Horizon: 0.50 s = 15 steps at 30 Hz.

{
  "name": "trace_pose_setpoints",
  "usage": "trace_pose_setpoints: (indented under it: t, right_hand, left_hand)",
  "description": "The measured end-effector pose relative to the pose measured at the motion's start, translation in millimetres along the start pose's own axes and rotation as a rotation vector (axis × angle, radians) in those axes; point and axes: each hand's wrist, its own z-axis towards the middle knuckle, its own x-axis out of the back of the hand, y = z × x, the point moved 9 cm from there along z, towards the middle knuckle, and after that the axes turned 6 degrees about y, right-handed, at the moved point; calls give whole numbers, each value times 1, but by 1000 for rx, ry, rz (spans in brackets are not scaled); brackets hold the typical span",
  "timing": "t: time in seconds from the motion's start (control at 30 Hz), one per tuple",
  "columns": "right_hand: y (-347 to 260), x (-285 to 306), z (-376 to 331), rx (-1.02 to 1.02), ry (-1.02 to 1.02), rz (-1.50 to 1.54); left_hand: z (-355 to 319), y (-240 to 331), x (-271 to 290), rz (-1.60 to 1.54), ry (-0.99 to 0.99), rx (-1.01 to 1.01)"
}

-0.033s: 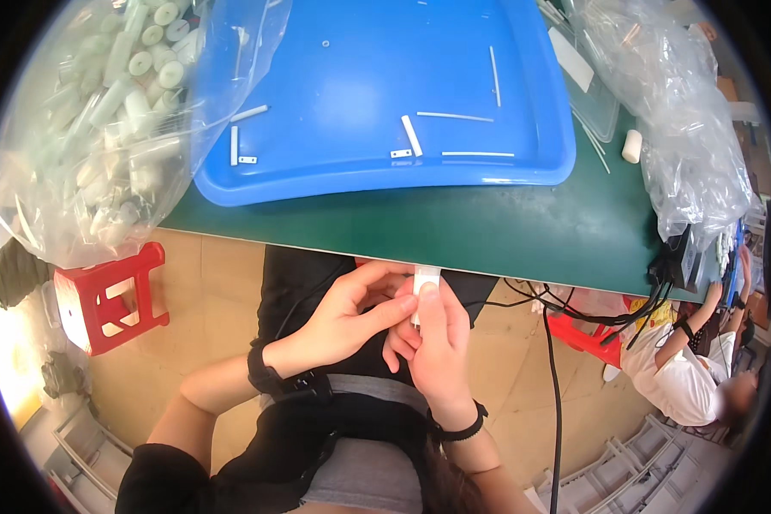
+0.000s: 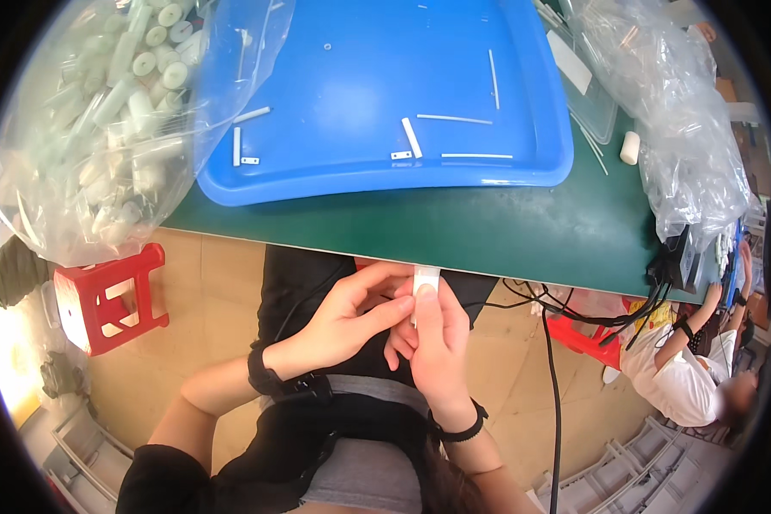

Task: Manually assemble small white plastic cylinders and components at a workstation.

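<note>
Just off the table's front edge, above my lap, both my hands meet at a small flat white piece (image 2: pixel 426 277), probably plastic. My right hand (image 2: pixel 437 343) is closed on it, thumb pressed on its upper face. My left hand (image 2: pixel 347 313) curls in from the left, thumb and fingers pinched against the same piece; its fingertips are partly hidden. The lower end of the piece is covered by my right thumb and fingers.
A blue tray (image 2: pixel 343 184) on the green table (image 2: pixel 454 218) bears several thin white rods and small blocks. Left of it bulges a clear bag (image 2: pixel 103 171) of white parts; crumpled plastic (image 2: pixel 685 111) lies right. A black cable (image 2: pixel 553 394) hangs beside a red stool (image 2: pixel 111 300) and another person (image 2: pixel 681 377).
</note>
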Motion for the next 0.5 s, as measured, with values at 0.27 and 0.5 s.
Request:
trace_pose_setpoints:
  t: [0.27, 0.5]
  right_hand:
    - [-9, 0, -4, 269, 45, -279]
    - [-11, -13, -8, -8, -21, 14]
  left_hand:
    - [-2, 10, 6, 73, 25, -169]
    - [-9, 7, -2, 17, -27, 45]
